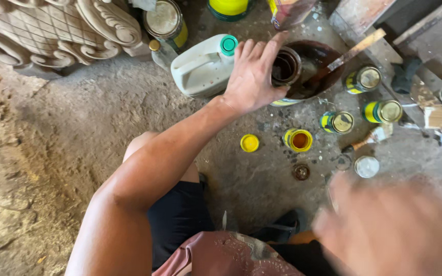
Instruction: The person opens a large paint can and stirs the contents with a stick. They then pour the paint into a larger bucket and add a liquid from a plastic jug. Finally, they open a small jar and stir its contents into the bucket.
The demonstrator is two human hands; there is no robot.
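While the left hand [254, 76] reached out over the concrete floor [103, 117], its fingers [262, 51] lay spread and curved over the near side of a small open can [285, 66], the thumb pressed against the can's lower edge; the can stood tilted at the rim of a round bowl of dark brown liquid [315, 66], its mouth showing just past the fingertips, so the can sat under and beyond the fingers rather than between them; a wooden stir stick [356, 49] leaned in the bowl; a white jug with a green cap [203, 66] lay just left of the hand, touching the wrist side; nearer the knees, an open yellow tin [299, 140] and a loose yellow lid [249, 143] lay apart on the floor; three shut yellow tins [369, 78] stood to the right; the right hand [395, 230] was a blur at the lower right, and whether its fingers were spread or closed could not be told.
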